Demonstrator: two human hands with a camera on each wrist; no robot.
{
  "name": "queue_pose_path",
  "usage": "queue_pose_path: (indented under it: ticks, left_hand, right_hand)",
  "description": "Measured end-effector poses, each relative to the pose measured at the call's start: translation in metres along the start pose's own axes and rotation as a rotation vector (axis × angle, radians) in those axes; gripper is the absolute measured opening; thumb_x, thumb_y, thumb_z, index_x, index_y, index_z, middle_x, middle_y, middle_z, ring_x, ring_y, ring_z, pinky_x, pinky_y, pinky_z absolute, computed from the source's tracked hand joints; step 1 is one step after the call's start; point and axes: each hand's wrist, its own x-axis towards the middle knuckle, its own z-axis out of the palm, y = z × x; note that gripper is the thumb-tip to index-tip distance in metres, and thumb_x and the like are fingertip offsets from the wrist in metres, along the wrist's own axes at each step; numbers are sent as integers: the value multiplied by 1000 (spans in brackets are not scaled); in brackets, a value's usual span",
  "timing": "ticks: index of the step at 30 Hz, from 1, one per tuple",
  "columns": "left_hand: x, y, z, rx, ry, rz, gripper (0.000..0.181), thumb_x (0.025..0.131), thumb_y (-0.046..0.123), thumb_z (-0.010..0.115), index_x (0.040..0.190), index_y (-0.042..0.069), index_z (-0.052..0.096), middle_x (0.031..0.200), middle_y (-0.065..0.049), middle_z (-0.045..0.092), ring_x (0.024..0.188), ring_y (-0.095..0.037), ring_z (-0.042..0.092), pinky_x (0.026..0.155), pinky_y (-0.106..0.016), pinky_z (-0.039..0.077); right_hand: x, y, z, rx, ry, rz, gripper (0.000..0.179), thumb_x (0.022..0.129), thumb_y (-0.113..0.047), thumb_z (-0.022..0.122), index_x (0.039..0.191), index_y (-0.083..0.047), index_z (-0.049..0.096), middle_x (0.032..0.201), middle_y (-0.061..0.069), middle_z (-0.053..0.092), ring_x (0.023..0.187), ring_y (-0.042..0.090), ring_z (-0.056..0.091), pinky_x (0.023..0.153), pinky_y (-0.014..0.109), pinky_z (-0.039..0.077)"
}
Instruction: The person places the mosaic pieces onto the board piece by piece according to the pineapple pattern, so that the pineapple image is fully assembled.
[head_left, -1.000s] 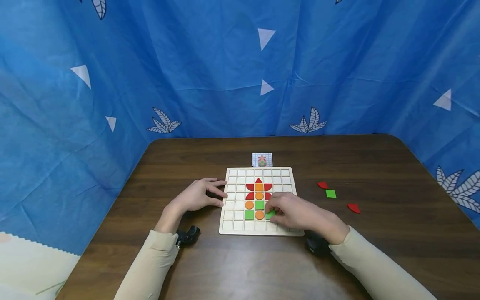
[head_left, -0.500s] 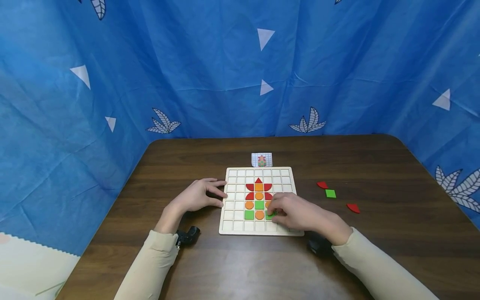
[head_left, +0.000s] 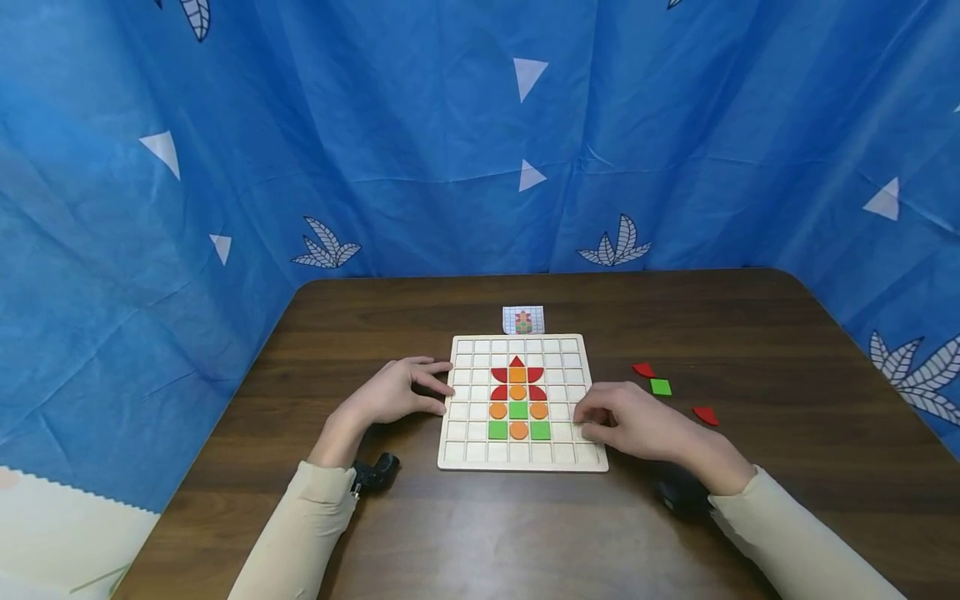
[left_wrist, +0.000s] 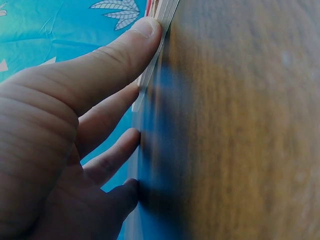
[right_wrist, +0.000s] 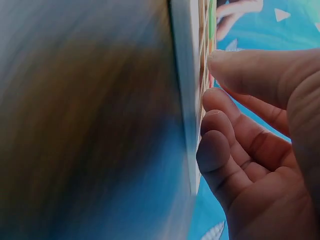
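Observation:
A pale wooden grid board lies on the table, with red, orange and green shapes set in its middle columns. My left hand rests at the board's left edge, fingers spread and thumb tip on the rim in the left wrist view. At the right edge of the board is my right hand, fingers loosely bent and nothing between them. Two green squares, the right one and the left one, flank an orange circle in the lowest filled row. Above the green centre square more orange and red shapes stack up to a red triangle.
A small printed pattern card lies behind the board. To the right are a loose green square and two red quarter-circles, a far one and a nearer one. A blue curtain hangs behind the brown table.
My right hand has left the lower right green square and moved right to the board's edge, uncovering that square and the orange circle above it. The left hand stays put.

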Motion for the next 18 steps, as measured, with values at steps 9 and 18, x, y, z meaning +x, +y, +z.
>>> queue_pose_path:
  ticks: [9, 18]
  left_hand:
    - [1, 1, -1, -5, 2, -23, 27, 83, 33, 87, 110, 32, 82, 151, 8, 58, 153, -28, 34, 123, -57, 31]
    - [1, 0, 0, -17, 0, -18, 28, 83, 33, 87, 111, 31, 82, 152, 8, 57, 154, -28, 33, 123, -58, 31]
  right_hand:
    - [-23, 32, -27, -105, 152, 52, 19, 87, -11, 83, 103, -17, 76, 93, -10, 66, 75, 5, 53, 63, 23, 49]
    - [-37, 65, -49, -131, 181, 167, 22, 87, -15, 83, 108, -14, 76, 101, 0, 69, 82, 14, 55, 65, 25, 49]
